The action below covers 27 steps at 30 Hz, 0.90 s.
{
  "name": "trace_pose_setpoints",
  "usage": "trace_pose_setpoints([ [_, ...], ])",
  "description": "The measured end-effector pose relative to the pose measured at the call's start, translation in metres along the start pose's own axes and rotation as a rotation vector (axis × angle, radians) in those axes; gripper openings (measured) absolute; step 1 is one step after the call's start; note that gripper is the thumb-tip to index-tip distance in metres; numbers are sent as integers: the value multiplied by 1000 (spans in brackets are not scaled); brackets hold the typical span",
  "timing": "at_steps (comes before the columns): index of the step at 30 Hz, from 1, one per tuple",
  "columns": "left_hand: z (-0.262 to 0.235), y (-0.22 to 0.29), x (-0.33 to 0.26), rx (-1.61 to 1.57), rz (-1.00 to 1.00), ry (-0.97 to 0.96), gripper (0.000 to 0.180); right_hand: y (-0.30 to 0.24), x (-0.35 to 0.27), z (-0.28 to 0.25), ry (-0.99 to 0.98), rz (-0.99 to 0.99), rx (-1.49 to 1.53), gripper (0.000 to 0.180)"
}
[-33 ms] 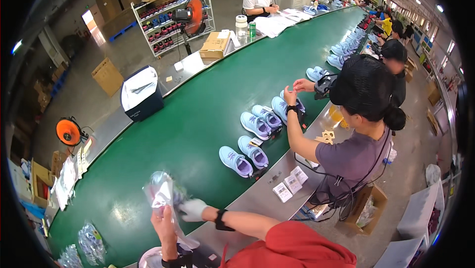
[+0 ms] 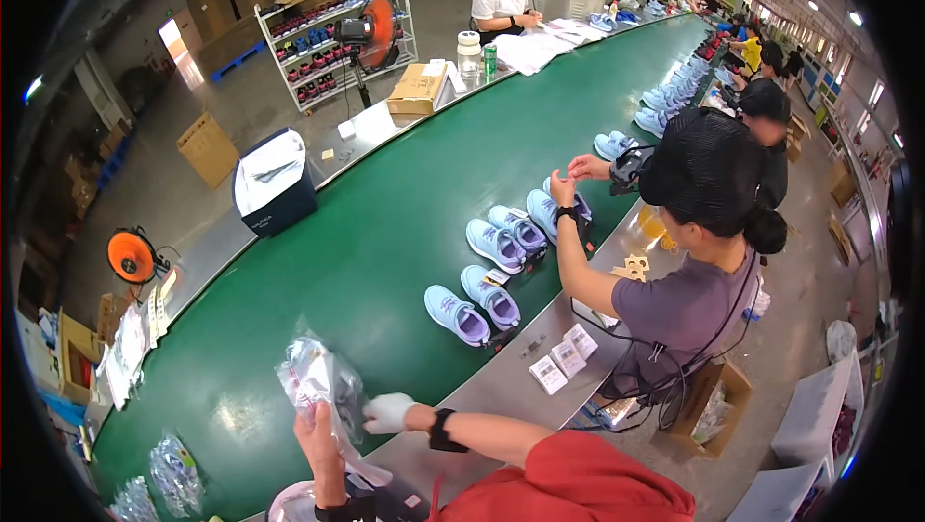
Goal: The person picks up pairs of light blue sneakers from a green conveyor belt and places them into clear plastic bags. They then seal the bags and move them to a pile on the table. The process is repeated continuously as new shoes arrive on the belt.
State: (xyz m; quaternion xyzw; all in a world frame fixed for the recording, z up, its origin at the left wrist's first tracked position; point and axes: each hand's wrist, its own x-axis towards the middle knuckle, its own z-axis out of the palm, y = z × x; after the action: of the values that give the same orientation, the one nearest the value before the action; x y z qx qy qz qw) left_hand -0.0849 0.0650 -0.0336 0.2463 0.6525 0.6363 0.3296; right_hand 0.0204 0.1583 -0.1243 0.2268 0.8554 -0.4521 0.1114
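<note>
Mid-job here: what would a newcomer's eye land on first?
First, the green work surface sweeping diagonally across the view, with pale blue shoes along its right side. Toward the lower edge, the left hand grips a clear plastic bag, the white-gloved right hand close by. An orange fan stands out at left.

I look along a green-topped bench (image 2: 385,195) running deep into a factory hall. Across the bench, on grey floor (image 2: 258,106), my feed gives me a white rack (image 2: 281,60) with an orange fan (image 2: 383,29) in front; farther behind the bench are stacked cartons (image 2: 214,7) and a bright opening (image 2: 181,52). A second fan (image 2: 131,256) stands across from the bench's near end. Right of the bench, I make out windows (image 2: 845,66) and lit ceiling lamps (image 2: 857,16).
</note>
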Motion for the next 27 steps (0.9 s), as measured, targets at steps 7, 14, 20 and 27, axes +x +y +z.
trace_pose_setpoints([
  [7, 29, -38, -10, -59, -313, -96, 23, -16, -94, -11, 103, -32, 1149, 38],
  [14, 19, 16, -14, -283, -75, -71, 17, 40, -148, -55, 649, 178, 183, 19],
  [20, 34, -6, -29, -221, 80, 38, 16, -41, -159, -47, 1128, -216, -400, 20],
  [27, 91, 36, -129, 349, 112, -558, 19, 63, -95, 25, 629, -188, 40, 23],
])
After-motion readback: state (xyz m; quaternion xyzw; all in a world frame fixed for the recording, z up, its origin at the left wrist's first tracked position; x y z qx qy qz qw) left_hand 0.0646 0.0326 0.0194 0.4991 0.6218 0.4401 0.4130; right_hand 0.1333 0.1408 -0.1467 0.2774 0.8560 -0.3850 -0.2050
